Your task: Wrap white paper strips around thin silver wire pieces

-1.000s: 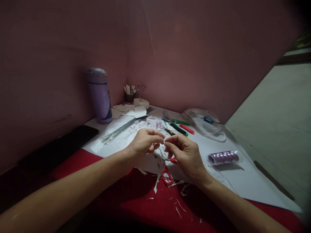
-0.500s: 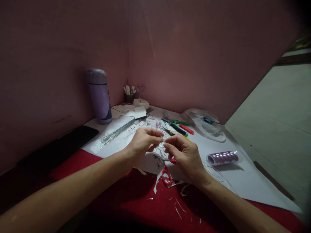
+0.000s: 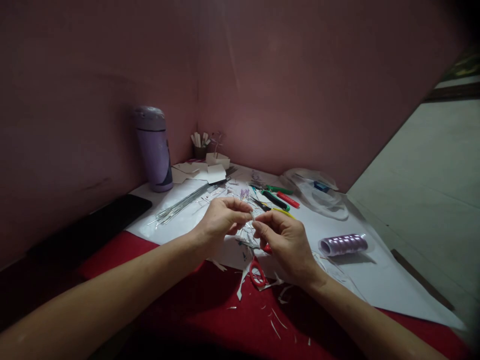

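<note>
Desk [image 3: 393,285] beneath us | bottle [image 3: 153,155], 10 o'clock from our grip | our left hand [image 3: 219,217] and right hand [image 3: 287,240], fingertips nearly closed, pinch the strip, seemingly steadying it | spool [image 3: 345,244], 3–4 o'clock | pale strip [image 3: 252,216], dial centre, between both hands

Dim pink walls [image 3: 285,90] meeting in corner; pale tiled floor [image 3: 423,200] at right; red cloth [image 3: 210,310] below.

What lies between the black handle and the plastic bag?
A slim red object, right of the black handle and left of the bag, in the head view.
</note>
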The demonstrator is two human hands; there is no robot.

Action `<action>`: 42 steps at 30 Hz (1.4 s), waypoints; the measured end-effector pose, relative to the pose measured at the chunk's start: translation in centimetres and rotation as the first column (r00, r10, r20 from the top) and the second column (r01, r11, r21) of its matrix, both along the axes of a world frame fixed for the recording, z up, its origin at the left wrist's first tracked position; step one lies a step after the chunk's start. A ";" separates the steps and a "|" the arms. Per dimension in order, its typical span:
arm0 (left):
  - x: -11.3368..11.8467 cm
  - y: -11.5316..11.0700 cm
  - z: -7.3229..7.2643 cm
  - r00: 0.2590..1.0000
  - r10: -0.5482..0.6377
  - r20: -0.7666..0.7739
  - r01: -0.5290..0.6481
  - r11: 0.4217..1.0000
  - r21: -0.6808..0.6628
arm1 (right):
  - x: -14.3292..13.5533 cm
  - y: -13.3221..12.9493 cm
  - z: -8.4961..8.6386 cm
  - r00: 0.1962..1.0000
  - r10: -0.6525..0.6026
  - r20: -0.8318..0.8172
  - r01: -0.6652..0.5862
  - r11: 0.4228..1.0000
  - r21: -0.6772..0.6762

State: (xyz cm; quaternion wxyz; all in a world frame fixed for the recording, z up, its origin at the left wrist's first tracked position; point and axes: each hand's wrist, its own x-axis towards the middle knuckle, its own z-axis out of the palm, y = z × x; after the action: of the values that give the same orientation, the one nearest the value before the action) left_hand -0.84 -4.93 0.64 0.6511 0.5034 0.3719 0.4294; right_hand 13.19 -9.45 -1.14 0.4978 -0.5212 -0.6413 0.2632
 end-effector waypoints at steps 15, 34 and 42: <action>0.0 0.2 -0.7 0.998 -0.067 -0.002 0.067 0.998 0.007 | 0.0 0.0 0.0 1.000 0.003 -0.002 -0.003 1.000 -0.006; 0.1 0.0 -0.2 0.997 0.013 -0.072 0.000 0.986 0.167 | 0.0 0.1 0.4 0.970 0.018 -0.241 -0.052 0.989 -0.138; 0.2 0.0 -0.5 0.999 -0.027 -0.043 0.034 0.985 0.172 | -0.1 0.3 0.8 0.916 0.050 -0.398 -0.172 0.946 -0.276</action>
State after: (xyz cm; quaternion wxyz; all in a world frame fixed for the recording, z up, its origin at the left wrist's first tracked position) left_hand -0.64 -4.89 0.13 0.6039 0.5722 0.3386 0.4396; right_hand 13.10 -9.18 -0.37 0.5117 -0.4921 -0.5111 0.4845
